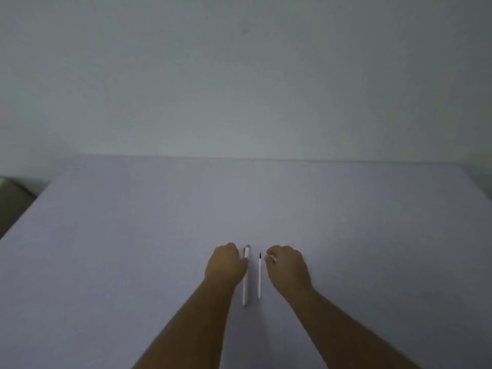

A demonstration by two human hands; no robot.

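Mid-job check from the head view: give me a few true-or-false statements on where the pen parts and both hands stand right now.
1. The pen barrel and the thin refill lie side by side on the table. True.
2. The refill lies crossed over the pen barrel. False: they lie apart, roughly parallel.
3. The left hand touches the pen barrel near its far end. True.
4. The right hand lies flat with straight fingers. False: its fingers are curled and seem to pinch a small white piece.
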